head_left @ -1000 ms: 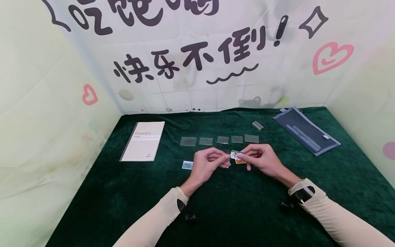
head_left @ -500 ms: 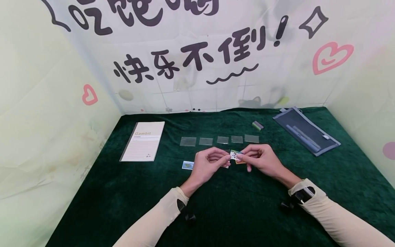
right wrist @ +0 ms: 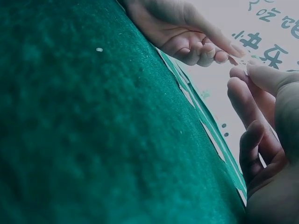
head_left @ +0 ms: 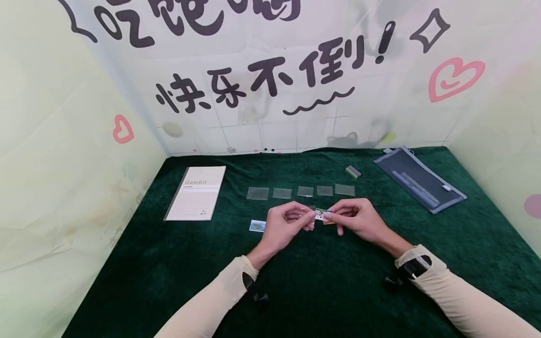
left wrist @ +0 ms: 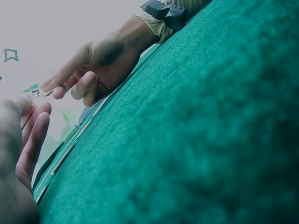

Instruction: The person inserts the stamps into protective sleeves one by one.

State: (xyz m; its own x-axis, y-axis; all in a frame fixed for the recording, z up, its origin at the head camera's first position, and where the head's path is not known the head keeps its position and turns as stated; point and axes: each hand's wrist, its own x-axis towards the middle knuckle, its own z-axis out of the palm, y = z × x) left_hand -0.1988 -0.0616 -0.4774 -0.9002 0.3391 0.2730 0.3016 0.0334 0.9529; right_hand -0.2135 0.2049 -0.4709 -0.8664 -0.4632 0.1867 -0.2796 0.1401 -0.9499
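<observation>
1. Your small printed card (head_left: 320,214) sits between your two hands, a little past midway toward the right edge of the cloth-covered desk (head_left: 321,286).
2. Your left hand (head_left: 287,221) pinches the card's left end with thumb and fingertips; your right hand (head_left: 357,217) pinches its right end, thumb on top.
3. An orange-edged piece (head_left: 328,223) shows just below the card, by your right fingertips; you cannot tell whether it is separate.
4. A blue picture card (head_left: 257,226) lies just left of your left hand, its right end hidden behind that hand.
5. Near the desk's far right corner, your mesh pouch (head_left: 416,169) holds slim, pen-like items (head_left: 416,190).
6. Five clear rectangles (head_left: 258,193) lie in a row between your hands and the far edge; their contents, if any, are too faint to tell.
7. A small block (head_left: 352,172) lies near that edge, and a notebook (head_left: 195,195) toward the far left corner.
8. Your left wrist view shows the card raised above the cloth; your right wrist view shows a white speck (right wrist: 99,49) on the cloth, indistinct from the head.
</observation>
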